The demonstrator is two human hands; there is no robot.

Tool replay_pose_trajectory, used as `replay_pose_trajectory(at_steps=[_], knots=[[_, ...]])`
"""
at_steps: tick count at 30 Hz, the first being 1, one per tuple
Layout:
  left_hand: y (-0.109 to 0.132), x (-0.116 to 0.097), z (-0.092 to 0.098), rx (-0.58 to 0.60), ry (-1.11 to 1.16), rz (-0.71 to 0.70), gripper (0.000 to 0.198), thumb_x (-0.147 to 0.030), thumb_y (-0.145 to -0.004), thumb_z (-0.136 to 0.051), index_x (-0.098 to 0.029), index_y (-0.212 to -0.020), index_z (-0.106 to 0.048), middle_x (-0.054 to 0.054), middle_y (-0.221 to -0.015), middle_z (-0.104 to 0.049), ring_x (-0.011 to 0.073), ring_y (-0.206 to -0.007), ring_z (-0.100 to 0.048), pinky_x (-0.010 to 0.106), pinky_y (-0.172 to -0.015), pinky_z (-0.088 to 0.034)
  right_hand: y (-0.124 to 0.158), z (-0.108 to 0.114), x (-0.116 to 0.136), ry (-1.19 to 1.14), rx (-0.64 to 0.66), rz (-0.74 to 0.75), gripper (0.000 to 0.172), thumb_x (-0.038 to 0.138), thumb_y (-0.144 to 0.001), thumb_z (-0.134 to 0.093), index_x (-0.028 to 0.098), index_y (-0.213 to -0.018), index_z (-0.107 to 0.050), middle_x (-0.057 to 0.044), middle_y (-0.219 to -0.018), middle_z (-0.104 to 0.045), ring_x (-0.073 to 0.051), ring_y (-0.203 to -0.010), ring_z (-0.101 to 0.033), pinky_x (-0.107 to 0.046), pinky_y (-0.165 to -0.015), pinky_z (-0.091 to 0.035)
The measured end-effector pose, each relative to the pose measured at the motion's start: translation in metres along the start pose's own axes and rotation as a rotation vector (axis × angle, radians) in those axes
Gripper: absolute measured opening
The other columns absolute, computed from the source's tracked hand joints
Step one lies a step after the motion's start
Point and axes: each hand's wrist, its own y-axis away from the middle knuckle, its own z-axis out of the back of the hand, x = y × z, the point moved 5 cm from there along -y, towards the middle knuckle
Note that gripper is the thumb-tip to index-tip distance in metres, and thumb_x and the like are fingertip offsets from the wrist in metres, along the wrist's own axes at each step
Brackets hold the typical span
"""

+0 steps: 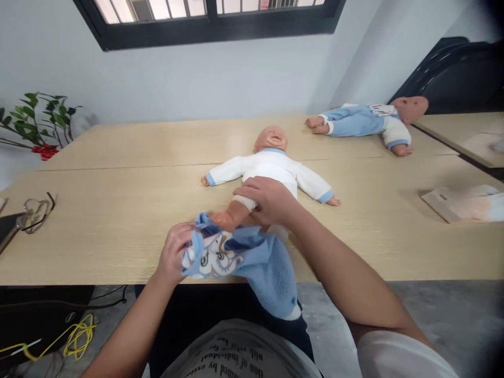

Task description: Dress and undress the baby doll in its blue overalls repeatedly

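Note:
A baby doll (271, 167) in a white long-sleeved top with blue trim lies on its back, head away from me and arms spread. My right hand (270, 198) is closed around one of its legs near the white cloth at the thigh. At the table's front edge, my left hand (177, 249) grips blue fleece overalls (268, 262) printed with a cartoon face. The doll's foot (224, 219) sits at the opening of the overalls. One end of the garment hangs over the edge. The other leg is mostly hidden behind my right hand and the cloth.
A second doll (362, 119) in blue overalls lies at the back right. Eyeglasses (36, 214) rest at the left, and a flat packet (464, 203) at the right. A potted plant (43, 121) stands back left. Yellow cable (81, 336) lies below the table (118, 226).

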Motion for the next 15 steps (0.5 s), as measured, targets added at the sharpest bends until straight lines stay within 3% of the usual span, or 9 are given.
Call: replay_pose_trajectory(at_steps=[3,6,8,11,15], knots=[[0.001,-0.015,0.001,0.023,0.016,-0.229,0.010,-0.031,-0.097,-0.062,-0.028,-0.100,-0.071,0.003,-0.100,-0.075,0.0225,-0.099,-0.071,0.044,-0.098,-0.057,0.001,0.000,0.000,0.036,-0.117,0.034,0.041,0.020,-0.081,-0.063,0.018,-0.121,-0.065,-0.012,-0.113,-0.069,-0.028,-0.100,-0.061,-0.040,-0.084,-0.045],[0.000,-0.024,0.001,0.025,-0.059,-0.335,0.017,-0.017,-0.088,-0.073,-0.031,-0.098,-0.071,0.001,-0.103,-0.074,0.0224,-0.102,-0.069,0.044,-0.100,-0.056,0.001,-0.008,0.011,0.083,-0.029,0.217,0.031,0.023,-0.088,-0.061,0.020,-0.119,-0.065,-0.009,-0.110,-0.069,-0.025,-0.096,-0.059,-0.039,-0.086,-0.043],[-0.002,-0.021,0.001,-0.011,-0.085,-0.262,0.015,-0.020,-0.088,-0.072,-0.029,-0.100,-0.068,0.004,-0.106,-0.073,0.0244,-0.105,-0.067,0.046,-0.098,-0.055,0.001,-0.012,0.018,0.122,0.018,0.301,0.027,0.024,-0.093,-0.057,0.021,-0.118,-0.065,-0.008,-0.108,-0.068,-0.024,-0.093,-0.056,-0.038,-0.086,-0.040],[-0.005,-0.008,-0.003,-0.120,-0.108,-0.049,0.016,-0.028,-0.090,-0.068,-0.025,-0.105,-0.064,0.008,-0.111,-0.067,0.0264,-0.108,-0.063,0.046,-0.095,-0.052,0.000,-0.015,0.022,0.191,0.027,0.291,0.028,0.022,-0.094,-0.055,0.021,-0.121,-0.064,-0.008,-0.107,-0.067,-0.023,-0.090,-0.052,-0.038,-0.084,-0.037],[-0.005,0.007,0.000,-0.500,0.048,0.204,0.029,-0.026,-0.083,-0.068,-0.026,-0.107,-0.052,0.003,-0.104,-0.053,0.0172,-0.088,-0.057,0.033,-0.075,-0.050,-0.002,-0.016,0.023,0.249,0.092,0.186,0.032,0.023,-0.092,-0.058,0.019,-0.123,-0.064,-0.009,-0.100,-0.066,-0.023,-0.085,-0.050,-0.037,-0.077,-0.032]])
